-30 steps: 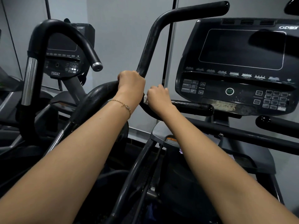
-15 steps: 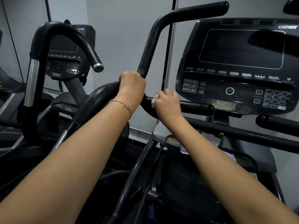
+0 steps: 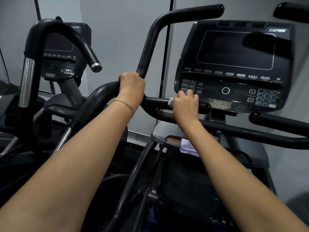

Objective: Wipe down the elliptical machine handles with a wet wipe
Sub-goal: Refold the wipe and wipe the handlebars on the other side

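Observation:
The black elliptical handle rises from the centre and bends right at the top. My left hand is clenched around it at the junction where a short horizontal grip bar branches off to the right. My right hand is wrapped over that short bar near its rounded end, pressing a white wet wipe against it. Only a corner of the wipe shows at the left of my fingers.
The console with dark screen and keypad stands just behind my right hand. A long lower bar crosses under it. A purple packet lies on the shroud below. A second machine with a curved handle stands to the left.
My right hand has slid to the right along the short bar with the wipe, away from my left hand. My left hand has kept its grip at the junction.

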The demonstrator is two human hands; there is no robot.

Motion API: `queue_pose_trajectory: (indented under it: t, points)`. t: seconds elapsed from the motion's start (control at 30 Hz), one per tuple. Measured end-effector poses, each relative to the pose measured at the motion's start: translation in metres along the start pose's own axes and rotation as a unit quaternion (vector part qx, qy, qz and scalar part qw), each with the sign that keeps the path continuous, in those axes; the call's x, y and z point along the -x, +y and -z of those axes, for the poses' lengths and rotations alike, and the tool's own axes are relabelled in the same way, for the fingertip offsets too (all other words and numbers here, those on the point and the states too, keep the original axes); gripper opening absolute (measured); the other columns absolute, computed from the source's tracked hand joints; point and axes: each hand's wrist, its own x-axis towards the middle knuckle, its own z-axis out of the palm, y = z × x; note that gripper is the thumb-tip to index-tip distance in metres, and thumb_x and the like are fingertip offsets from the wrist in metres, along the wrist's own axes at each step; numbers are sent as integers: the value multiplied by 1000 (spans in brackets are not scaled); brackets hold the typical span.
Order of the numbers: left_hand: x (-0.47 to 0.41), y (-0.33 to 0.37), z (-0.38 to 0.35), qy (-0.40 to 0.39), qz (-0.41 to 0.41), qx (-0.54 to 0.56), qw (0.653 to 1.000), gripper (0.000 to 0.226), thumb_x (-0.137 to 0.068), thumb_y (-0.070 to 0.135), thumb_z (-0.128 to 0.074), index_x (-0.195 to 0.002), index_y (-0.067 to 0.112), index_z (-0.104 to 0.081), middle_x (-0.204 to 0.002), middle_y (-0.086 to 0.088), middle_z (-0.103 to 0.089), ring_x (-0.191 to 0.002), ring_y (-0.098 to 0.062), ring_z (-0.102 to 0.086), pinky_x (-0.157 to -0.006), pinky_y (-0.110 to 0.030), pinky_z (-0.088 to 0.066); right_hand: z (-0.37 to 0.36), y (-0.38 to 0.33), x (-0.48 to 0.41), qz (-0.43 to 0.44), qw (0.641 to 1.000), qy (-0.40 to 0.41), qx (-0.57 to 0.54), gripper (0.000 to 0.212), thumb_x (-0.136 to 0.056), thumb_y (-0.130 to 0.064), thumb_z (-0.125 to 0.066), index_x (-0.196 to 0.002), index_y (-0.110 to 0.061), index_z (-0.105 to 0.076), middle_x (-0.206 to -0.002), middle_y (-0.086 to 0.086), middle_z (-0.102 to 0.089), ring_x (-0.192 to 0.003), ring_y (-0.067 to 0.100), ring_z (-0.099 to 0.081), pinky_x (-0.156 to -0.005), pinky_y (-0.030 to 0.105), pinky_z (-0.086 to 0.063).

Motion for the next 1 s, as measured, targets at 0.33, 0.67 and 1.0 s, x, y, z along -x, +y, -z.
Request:
queue_pose_trajectory:
  t: [0.33, 0.67, 1.0]
  points:
    - [-3, 0, -5, 9, 7, 13, 1000, 29, -88, 10, -53, -116, 9, -58, -106, -6, -58, -92, -21, -62, -67, -27, -40, 9, 41, 20, -54, 997, 48, 38, 10, -66, -6, -76, -75, -8, -73, -76, 7, -67, -75, 31, -58, -67, 34, -45]
    - [0, 5, -3, 10, 11, 22, 1000, 32, -89, 11, -55, -120, 6, -56, -110, -10, -57, -95, -24, -61, -84, -33, -51, 5, 57, 18, -30, 994, 94, 55, 13, -61, -11, -83, -70, -9, -74, -69, 4, -66, -68, 27, -58, -58, 30, -44]
    - [7, 4, 2, -7, 2, -1, 1000, 33, -89, 11, -55, -121, 4, -54, -112, -12, -55, -96, -26, -61, -87, -35, -51, 11, 85, 51, -179, 948, 164, -207, 11, -83, -3, -64, -89, -1, -73, -83, 11, -66, -75, 26, -56, -68, 33, -45]
